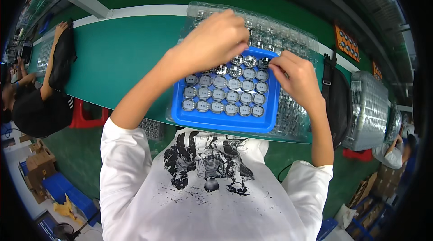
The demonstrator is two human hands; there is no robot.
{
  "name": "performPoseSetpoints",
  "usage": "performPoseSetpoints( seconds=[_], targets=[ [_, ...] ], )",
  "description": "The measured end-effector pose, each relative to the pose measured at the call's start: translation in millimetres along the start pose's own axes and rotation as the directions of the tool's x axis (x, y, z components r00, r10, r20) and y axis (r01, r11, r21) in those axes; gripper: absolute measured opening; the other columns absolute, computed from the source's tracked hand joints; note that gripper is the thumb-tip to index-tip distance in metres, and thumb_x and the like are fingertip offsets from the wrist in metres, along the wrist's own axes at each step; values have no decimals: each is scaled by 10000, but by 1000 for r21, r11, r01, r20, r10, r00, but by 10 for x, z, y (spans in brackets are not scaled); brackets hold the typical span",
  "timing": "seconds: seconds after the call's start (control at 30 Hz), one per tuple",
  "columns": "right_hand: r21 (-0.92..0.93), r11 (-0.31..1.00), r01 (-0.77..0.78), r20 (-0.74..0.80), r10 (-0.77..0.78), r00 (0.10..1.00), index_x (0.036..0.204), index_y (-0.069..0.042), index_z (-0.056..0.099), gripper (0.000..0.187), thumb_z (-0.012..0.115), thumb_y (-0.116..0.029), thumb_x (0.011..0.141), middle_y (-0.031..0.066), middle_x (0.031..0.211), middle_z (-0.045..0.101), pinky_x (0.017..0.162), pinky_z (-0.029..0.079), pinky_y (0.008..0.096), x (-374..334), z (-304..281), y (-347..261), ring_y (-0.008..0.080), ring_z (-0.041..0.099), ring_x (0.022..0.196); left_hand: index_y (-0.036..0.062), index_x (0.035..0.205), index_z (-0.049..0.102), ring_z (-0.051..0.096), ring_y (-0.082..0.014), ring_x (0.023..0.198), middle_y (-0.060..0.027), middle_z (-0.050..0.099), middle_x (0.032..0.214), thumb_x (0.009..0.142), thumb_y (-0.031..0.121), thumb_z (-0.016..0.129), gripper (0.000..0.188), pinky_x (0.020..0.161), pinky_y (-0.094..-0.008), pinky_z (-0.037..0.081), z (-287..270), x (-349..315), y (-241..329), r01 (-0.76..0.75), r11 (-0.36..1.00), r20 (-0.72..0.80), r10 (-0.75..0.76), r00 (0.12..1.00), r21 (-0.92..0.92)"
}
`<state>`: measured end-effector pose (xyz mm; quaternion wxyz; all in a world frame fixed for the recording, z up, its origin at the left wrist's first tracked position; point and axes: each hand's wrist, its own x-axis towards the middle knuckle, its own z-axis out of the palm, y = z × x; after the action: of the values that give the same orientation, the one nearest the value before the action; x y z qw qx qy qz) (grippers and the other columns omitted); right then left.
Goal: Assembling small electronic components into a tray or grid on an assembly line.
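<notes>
Judging by the blue tray on the green table, we have three near rows full of pale parts; shiny parts beyond are partly hidden, the remainder uncertain. Our left hand and right hand curl, grip unclear.

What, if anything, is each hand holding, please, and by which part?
I cannot tell: neither the left hand nor right hand, by the tray, shows a clear hold.

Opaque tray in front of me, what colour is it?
The tray is blue, seen best in the head view.
</notes>
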<state>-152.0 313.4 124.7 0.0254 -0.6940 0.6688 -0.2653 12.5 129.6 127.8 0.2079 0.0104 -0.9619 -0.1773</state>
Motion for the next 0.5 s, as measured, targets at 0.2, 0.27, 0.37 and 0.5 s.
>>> performPoseSetpoints(
  seconds=[0.2,0.27,0.37,0.5],
  targets=[
    [-45,999,8,38,-6,999,842,-3,637,79,681,-29,781,125,753,583,564,471,401,-6,79,-9,323,597,640,35,765,617,524,-246,845,-58,538,809,727,108,725,135,725,-363,441,177,-158,359,-105,993,-43,107,993,47],
    [-61,998,20,75,-15,997,839,-1,635,79,676,-23,776,124,765,590,568,475,408,-3,91,-19,327,599,646,31,724,620,532,-246,848,-71,555,794,714,91,690,93,733,-364,438,235,-193,399,-103,993,-30,105,994,52],
    [-66,997,34,65,-30,997,835,-3,633,76,674,-21,774,121,766,586,566,475,409,-9,95,-11,326,597,647,25,677,622,538,-242,852,-83,572,778,691,68,644,50,741,-360,431,257,-204,460,-104,992,-5,105,994,73],
    [-70,997,38,43,-35,998,823,-4,628,69,674,-22,774,119,757,577,562,474,410,-15,85,-21,324,594,642,24,672,623,535,-234,861,-83,572,777,681,57,625,34,751,-350,424,231,-188,518,-109,988,30,106,994,113]
  ],
)
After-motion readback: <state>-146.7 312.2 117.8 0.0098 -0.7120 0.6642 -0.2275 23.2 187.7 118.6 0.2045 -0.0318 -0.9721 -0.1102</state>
